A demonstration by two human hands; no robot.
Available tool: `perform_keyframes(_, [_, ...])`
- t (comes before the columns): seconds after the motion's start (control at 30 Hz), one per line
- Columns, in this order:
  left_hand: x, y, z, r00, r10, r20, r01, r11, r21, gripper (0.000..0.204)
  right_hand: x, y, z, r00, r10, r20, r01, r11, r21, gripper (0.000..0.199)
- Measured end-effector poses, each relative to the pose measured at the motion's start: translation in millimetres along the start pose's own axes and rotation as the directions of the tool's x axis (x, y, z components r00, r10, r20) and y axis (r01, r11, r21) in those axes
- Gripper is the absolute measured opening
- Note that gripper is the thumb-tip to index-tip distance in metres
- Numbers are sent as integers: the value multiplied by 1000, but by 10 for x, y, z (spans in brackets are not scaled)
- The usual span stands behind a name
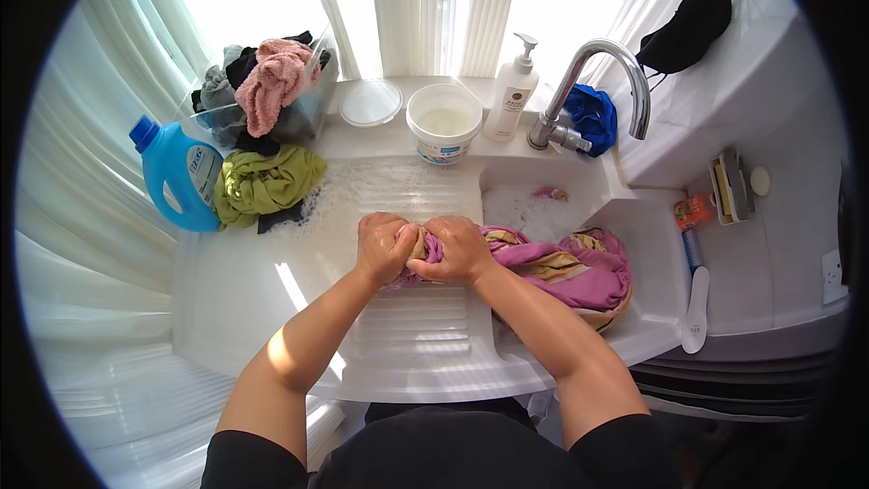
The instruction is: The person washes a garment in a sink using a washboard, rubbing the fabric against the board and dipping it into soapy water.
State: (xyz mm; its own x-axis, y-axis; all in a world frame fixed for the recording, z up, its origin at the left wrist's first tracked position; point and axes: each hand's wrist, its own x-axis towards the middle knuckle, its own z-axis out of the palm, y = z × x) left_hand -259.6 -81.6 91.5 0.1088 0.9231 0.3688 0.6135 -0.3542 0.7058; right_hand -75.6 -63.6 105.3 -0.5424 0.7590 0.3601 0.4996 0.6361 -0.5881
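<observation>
Both fists close round a pink and yellow cloth [588,272], side by side over the ribbed washboard [412,326] of a white laundry sink. My left hand [384,246] grips the bunched end of it. Just to its right, my right hand [455,248] clutches the same cloth, and a twisted bit shows between the thumbs. From my right hand the rest of the cloth trails rightward over the basin, lying in a heap there. Suds [353,186] spread over the board behind my hands. More foam floats in the basin, with a small pink bit of fabric in it.
At the left stand a blue detergent bottle [181,172], a green garment [267,183] and a clear bin of clothes [312,95]. Along the back are a round lid [371,103], white tub [444,122], pump bottle [511,95] and curved faucet [597,50]. A white-handled brush [695,308] lies right.
</observation>
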Motion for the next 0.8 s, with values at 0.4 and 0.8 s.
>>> perform_keyframes(0.4, [-238,943,-117,940,267,210,-338,802,493,76,-1458,863,-1228,673,699,241,-543,689,-480,100])
perform_keyframes(0.8, [14,1008,-1087,949,-157,273,132,985,107,50,-791,-206,-2067,895,322,-310,-354,934,-54,46])
